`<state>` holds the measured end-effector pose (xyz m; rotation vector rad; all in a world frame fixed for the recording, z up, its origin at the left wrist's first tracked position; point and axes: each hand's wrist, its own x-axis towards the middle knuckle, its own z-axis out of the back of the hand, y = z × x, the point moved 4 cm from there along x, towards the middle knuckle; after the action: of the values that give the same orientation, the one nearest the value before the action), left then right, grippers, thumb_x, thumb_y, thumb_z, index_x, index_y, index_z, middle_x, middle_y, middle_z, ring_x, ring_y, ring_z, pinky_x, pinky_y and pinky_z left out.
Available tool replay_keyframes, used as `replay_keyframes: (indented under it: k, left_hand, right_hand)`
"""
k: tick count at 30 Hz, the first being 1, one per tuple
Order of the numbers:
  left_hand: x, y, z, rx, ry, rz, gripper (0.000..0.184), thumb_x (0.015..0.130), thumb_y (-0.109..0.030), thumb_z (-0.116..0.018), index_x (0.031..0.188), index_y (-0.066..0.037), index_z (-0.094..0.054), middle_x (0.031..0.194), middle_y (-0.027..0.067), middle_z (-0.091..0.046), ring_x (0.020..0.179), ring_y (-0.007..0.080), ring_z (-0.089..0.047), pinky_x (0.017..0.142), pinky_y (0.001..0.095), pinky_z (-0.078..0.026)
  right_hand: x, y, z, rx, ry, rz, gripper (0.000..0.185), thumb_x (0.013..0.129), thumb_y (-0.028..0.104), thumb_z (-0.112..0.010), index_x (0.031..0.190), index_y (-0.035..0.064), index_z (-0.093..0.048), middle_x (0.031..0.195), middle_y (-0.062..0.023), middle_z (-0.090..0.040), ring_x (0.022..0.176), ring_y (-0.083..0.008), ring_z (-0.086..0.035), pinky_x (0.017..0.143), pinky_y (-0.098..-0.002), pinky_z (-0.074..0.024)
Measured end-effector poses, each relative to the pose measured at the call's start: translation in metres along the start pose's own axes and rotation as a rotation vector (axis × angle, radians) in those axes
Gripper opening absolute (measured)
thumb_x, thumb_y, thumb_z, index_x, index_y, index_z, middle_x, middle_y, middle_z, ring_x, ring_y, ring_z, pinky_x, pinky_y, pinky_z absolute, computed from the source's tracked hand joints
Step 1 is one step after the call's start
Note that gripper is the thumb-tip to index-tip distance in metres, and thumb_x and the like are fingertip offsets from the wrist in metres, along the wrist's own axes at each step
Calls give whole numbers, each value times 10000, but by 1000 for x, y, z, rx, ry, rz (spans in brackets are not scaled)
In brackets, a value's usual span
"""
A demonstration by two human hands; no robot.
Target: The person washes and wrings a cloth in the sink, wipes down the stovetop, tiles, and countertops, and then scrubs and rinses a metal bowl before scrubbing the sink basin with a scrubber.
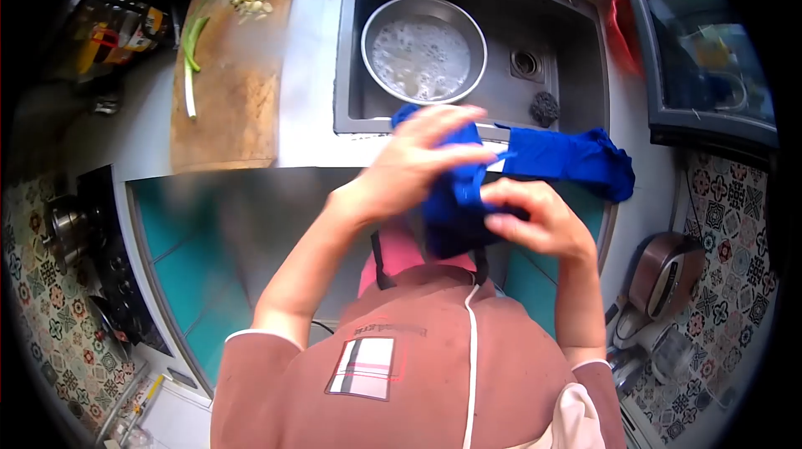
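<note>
A blue cloth [455, 207] hangs between my two hands, in front of the sink's near edge. My left hand [418, 161] lies over its upper left part, fingers spread and pointing right. On the right, my right hand [539, 215] is curled with fingertips pressed at the cloth's right side, gripping it. Another blue fabric piece [568, 157] lies along the counter edge, just beyond my right hand. Whether the two blue pieces are joined cannot be made out.
Beyond my hands, a metal bowl [422, 48] of foamy water sits in the sink [510, 19], with a dark scrubber [545, 106] to its right. A wooden board [225, 90] at left holds peeled garlic [252, 0] and a green onion [192, 56].
</note>
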<state>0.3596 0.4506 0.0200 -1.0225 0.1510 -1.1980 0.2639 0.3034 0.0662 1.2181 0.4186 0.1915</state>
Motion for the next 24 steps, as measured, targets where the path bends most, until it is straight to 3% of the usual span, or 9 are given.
replay_keyframes:
  k: [1, 3, 6, 8, 10, 12, 16, 19, 24]
  left_hand:
    - [13, 0, -14, 18, 110, -85, 323, 716, -26, -563, 1014, -117, -649, 1305, 128, -495, 1249, 347, -417, 1039, 418, -340]
    - [20, 5, -24, 32, 339, -155, 186, 707, -91, -587, 881, -79, -651, 1302, 128, -503, 1258, 372, -395, 1041, 443, -339]
    - [13, 1, 5, -313, 454, -237, 104, 665, -62, -539, 759, -35, -573, 1236, 133, -558, 1247, 387, -408, 1028, 466, -350]
    - [6, -13, 19, -670, 430, -188, 92, 632, 10, -479, 720, -15, -490, 1065, 133, -615, 1110, 330, -531, 927, 404, -436]
    - [-6, -33, 22, -921, 602, 138, 70, 633, -37, -481, 700, -20, -472, 928, 176, -604, 904, 333, -582, 812, 395, -464]
    - [-14, -46, 38, -776, 450, 47, 91, 606, -13, -464, 697, -17, -462, 874, 175, -584, 766, 318, -566, 725, 371, -476]
    - [-31, -68, 68, -328, 244, 29, 112, 629, 17, -487, 724, -30, -452, 852, 138, -573, 783, 314, -567, 700, 354, -482]
    - [-68, -63, 66, -551, 534, 367, 113, 639, 39, -479, 738, -16, -477, 816, 122, -572, 752, 286, -576, 677, 342, -486]
    - [-96, -29, 65, -312, 364, 488, 122, 682, 39, -473, 773, -12, -537, 711, 111, -536, 626, 268, -557, 593, 339, -468]
  right_hand:
    - [-2, 16, 0, -98, 17, 82, 264, 760, 37, -654, 1013, -14, -598, 878, -153, -616, 808, -305, -612, 747, -343, -490]
    - [-15, 49, 10, -200, 39, 100, 264, 706, 13, -678, 964, 10, -623, 802, -113, -614, 688, -286, -598, 630, -339, -488]
    - [-52, 73, 30, -313, -25, 133, 250, 635, 9, -716, 877, 43, -660, 703, -73, -592, 601, -231, -577, 538, -319, -451]
    - [-72, 72, 38, -242, -106, 130, 265, 577, 3, -740, 828, 55, -673, 672, -68, -571, 588, -217, -570, 530, -304, -440]
    - [-75, 72, 41, -376, -141, 91, 328, 567, 7, -734, 882, 69, -668, 715, -66, -590, 642, -216, -583, 562, -301, -452]
    - [-77, 60, 41, -568, -164, -30, 349, 566, 8, -722, 900, 83, -655, 746, -53, -604, 681, -214, -582, 582, -300, -458]
    - [-87, 16, 25, -880, -70, -209, 268, 598, 38, -700, 850, 111, -645, 763, -40, -624, 703, -224, -566, 604, -311, -464]
    - [-99, -40, 14, -890, -9, -260, 221, 613, 28, -688, 808, 107, -622, 740, -30, -614, 692, -230, -546, 596, -327, -466]
    - [-88, -71, 29, -909, -192, -180, 158, 691, 42, -654, 816, 131, -616, 714, -24, -580, 718, -237, -548, 593, -357, -482]
